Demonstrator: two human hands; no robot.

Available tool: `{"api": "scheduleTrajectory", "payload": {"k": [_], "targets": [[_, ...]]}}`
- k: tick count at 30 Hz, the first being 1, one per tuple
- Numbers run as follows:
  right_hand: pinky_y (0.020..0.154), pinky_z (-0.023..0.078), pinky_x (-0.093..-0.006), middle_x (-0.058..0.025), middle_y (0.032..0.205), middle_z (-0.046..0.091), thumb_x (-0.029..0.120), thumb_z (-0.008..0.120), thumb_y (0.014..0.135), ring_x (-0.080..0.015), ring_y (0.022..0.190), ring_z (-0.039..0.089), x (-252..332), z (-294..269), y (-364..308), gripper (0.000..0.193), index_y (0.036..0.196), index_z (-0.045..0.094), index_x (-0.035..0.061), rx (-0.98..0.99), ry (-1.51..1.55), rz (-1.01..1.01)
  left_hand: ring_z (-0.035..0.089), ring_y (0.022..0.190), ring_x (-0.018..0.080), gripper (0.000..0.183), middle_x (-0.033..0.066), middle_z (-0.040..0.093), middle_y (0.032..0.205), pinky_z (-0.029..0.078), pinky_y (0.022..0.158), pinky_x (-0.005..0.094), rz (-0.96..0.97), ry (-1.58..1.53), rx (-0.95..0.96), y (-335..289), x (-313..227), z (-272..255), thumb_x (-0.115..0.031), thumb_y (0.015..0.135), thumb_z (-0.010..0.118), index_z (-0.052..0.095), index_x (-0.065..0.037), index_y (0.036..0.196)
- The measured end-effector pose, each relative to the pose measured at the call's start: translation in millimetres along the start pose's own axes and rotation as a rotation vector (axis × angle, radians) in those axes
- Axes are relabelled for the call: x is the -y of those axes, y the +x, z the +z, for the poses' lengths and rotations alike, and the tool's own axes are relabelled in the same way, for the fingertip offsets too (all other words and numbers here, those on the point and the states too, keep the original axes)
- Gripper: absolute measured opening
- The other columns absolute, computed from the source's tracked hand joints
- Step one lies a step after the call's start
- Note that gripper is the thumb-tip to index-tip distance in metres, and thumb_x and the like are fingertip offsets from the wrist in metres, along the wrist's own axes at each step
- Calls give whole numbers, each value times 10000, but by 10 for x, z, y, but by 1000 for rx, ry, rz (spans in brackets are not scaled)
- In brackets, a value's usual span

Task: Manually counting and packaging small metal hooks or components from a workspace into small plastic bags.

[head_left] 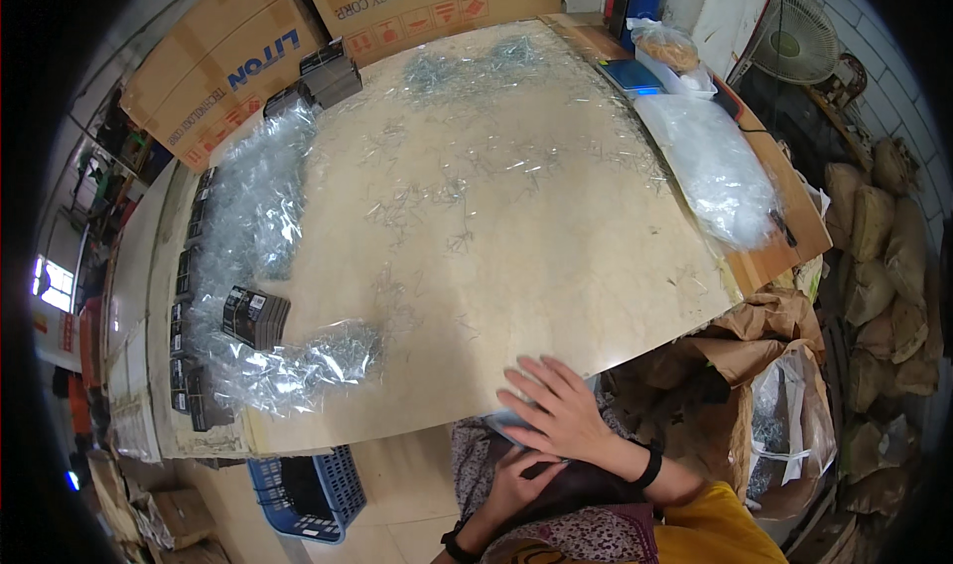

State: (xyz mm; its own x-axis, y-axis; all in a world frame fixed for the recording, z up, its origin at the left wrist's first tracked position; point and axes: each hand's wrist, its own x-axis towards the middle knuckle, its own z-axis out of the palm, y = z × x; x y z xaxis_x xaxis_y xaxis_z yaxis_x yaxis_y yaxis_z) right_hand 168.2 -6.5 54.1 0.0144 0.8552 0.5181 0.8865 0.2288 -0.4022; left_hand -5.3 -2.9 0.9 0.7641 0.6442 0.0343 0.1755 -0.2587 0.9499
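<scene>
At the near edge of the pale tabletop [556, 296], my right hand [561, 410] lies with its fingers stretched out and spread. A pale bluish flat thing [503, 421] shows partly beneath it, too covered to name. Just below the edge, close under the right palm, my left hand [521, 483] has its fingers curled together. What they hold, if anything, is hidden. Thin, shiny, needle-like pieces [457, 236] lie scattered over the middle of the table, and a heap [432, 70] of them sits at the far side.
Clear plastic bags [263, 202] and a stack of dark packets [260, 318] line the left side. A filled clear bag [710, 162] and a blue-screened device [632, 75] lie at right. Cartons [437, 3] stand behind. Below are a blue basket [344, 494] and a plastic-lined paper sack [740, 430].
</scene>
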Motion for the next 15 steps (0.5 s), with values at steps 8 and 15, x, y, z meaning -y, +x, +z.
{"api": "scheduleTrajectory", "payload": {"k": [8,15], "targets": [[967,467,-414,-132,1249,589,92,608,796,-293,1119,564,8,2,403,268,1042,658,-2,-79,199,9,633,778,269,145,112,676,836,525,709,348,-71,-13,-17,18,121,11,-83,763,782,713,-56,888],[1120,339,-428,-141,1391,496,232,663,855,-308,1346,408,11,420,1036,555,1317,493,-22,145,109,-86,635,790,216,115,73,699,855,508,710,336,-68,-12,-4,38,164,11,-85,773,786,723,-59,866]]}}
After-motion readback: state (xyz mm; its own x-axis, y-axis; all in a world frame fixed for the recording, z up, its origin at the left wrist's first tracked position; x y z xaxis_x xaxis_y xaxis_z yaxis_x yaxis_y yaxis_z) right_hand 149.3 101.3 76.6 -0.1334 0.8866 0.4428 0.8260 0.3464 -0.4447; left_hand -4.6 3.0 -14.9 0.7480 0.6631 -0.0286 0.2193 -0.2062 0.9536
